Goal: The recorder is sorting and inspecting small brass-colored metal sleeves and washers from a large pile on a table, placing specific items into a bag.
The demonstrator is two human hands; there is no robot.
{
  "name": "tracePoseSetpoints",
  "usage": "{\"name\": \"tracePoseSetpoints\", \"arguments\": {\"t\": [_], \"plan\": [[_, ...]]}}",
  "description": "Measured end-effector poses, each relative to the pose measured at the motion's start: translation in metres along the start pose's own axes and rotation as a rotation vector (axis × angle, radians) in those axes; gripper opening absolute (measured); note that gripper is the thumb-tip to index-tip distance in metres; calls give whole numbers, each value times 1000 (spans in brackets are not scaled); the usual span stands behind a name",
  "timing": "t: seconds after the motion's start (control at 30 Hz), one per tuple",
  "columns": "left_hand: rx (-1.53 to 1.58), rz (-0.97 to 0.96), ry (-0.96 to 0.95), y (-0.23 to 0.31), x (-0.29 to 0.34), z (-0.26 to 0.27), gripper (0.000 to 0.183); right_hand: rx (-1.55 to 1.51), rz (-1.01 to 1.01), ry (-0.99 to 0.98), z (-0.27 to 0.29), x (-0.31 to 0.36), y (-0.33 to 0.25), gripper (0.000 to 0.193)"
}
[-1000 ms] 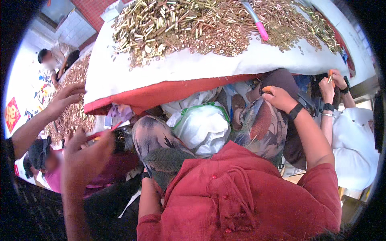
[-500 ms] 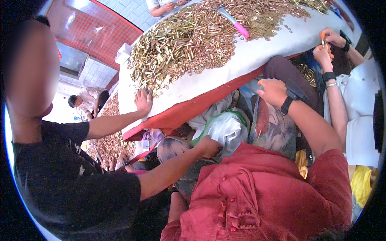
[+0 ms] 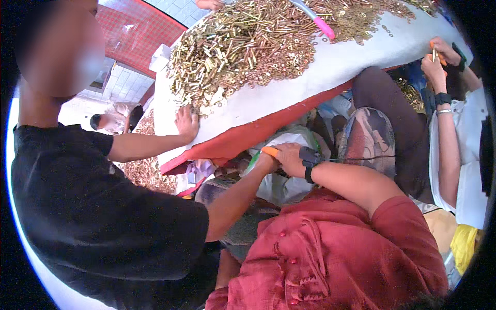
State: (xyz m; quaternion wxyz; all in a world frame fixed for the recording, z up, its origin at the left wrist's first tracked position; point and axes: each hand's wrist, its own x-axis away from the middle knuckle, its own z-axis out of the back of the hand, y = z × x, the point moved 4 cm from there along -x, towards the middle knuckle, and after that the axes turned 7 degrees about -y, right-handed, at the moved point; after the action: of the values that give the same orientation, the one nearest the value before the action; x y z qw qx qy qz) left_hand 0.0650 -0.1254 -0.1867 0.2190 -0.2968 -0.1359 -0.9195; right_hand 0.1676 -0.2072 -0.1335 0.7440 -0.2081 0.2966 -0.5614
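My right hand, with a black device strapped at the wrist and an orange cover on a fingertip, meets the bare hand of a person in a black T-shirt. Its fingers look closed there, but whatever lies between the two hands is hidden. Under them is a white and green plastic bag. Of my left arm only a bit of forearm shows; the hand is out of sight behind the person's sleeve. That person's other hand rests on the edge of a white-covered table.
Brass-coloured metal sleeves and washers are heaped on the table, with a pink-handled tool. At right another person's hands hold a small metal piece. A patterned knee and red cloth border the gap.
My right hand has swung left and down from above the patterned knee to the other person's hand. The person in black has leaned closer. The view has shifted slightly.
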Motion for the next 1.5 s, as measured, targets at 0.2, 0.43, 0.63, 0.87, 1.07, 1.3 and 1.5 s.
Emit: {"name": "tracePoseSetpoints", "arguments": {"t": [0.2, 0.43, 0.63, 0.87, 1.07, 1.3, 1.5], "plan": [[-291, -139, -306, 27, 13, -55, 27, -308, -390, -488, -71, 38, 30, 65], [-75, 166, -311, 37, 75, -1, 24, 1, -335, -732, -161, 52, 49, 93], [-389, 304, 269, -20, 149, 139, 16, -57, -193, -403, -10, 6, -10, 60], [401, 790, 167, -61, 242, -70, 15, 399, 116, 230, 139, -39, -7, 41], [767, 829, 125, -31, 255, -134, 14, 244, 5, 124, 144, -60, 23, 51], [860, 851, 141, -31, 284, -143, 14, 170, 5, -8, 150, -64, 25, 45], [914, 860, 154, -31, 295, -149, 13, 144, 25, 33, 150, -68, 27, 42]]}}
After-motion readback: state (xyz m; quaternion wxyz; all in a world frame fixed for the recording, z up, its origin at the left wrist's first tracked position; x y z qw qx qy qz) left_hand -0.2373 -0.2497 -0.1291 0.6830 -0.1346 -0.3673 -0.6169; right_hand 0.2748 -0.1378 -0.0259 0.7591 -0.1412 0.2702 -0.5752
